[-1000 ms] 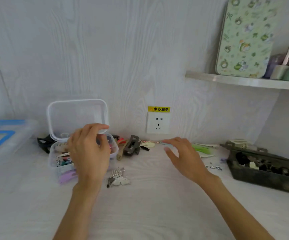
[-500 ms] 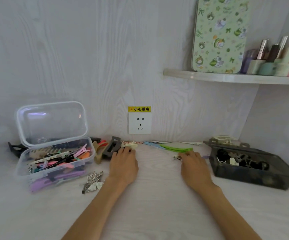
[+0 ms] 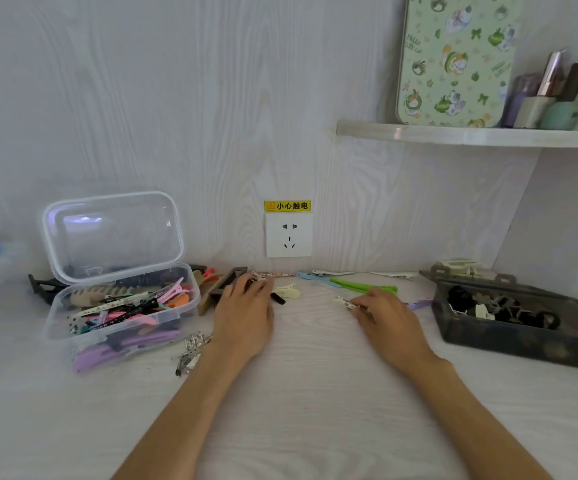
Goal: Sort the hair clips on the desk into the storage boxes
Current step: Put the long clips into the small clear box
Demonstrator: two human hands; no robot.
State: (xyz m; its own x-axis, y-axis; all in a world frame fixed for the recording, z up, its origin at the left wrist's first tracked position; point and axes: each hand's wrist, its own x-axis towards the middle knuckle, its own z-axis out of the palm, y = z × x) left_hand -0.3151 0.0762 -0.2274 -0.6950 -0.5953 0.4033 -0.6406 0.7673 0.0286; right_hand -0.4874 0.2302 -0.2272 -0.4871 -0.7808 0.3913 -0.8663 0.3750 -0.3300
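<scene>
White wood-grain desk (image 3: pixel 315 393) against matching wall with socket (image 3: pixel 288 236) and shelf (image 3: pixel 471 136); bare surface lies toward the near edge. Clear box (image 3: pixel 121 306) left and dark box (image 3: pixel 522 317) right, both open, hair clips (image 3: pixel 360 285) strewn along the wall between. Left hand (image 3: pixel 246 313) fingers curl over clips, grip unclear; right hand (image 3: pixel 391 317) pinches a small clip (image 3: pixel 344 302).

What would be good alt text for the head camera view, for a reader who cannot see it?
Two bare hands reach across a white desk toward loose hair clips: the left hand rests on clips near a clear storage box of colourful clips, the right hand pinches a small clip. A dark storage box stands on the right.
</scene>
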